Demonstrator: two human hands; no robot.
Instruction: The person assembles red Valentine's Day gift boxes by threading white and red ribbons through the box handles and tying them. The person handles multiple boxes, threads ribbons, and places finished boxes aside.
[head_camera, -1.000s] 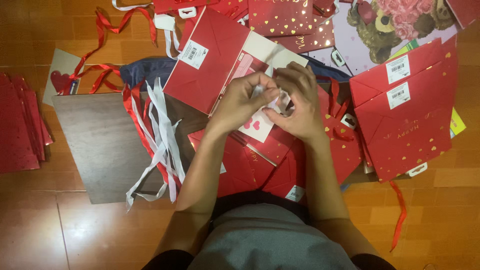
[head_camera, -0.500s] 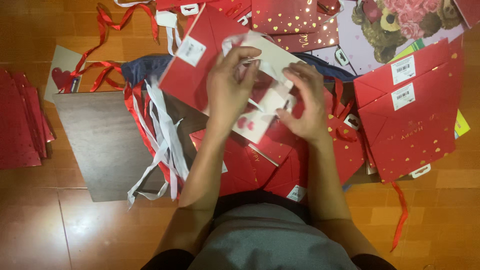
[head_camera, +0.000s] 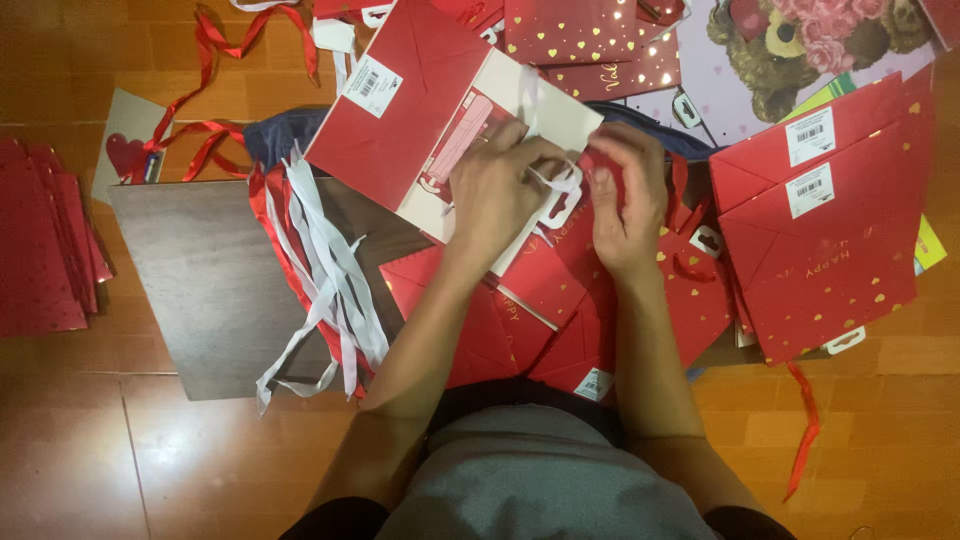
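A flat red and white paper gift bag (head_camera: 420, 110) lies tilted over a pile of red bags in front of me. My left hand (head_camera: 492, 190) rests on its white part and pinches a white ribbon (head_camera: 560, 185) that loops by the bag's edge. My right hand (head_camera: 625, 200) is close beside it, fingers curled on the same ribbon and on the red paper under it. Under my wrists lie more folded red bags with gold hearts (head_camera: 520, 320).
A bundle of white and red ribbons (head_camera: 325, 270) drapes over a dark wooden board (head_camera: 200, 290) at left. Red bags with labels (head_camera: 820, 230) are stacked at right, a teddy-bear bag (head_camera: 790, 40) at top right, more red bags (head_camera: 45, 240) at far left, on a wooden floor.
The hands shifted up the bag: the left one lifted the bag's white edge and came back down onto it. Both hands now work the white ribbon at the bag's rim.
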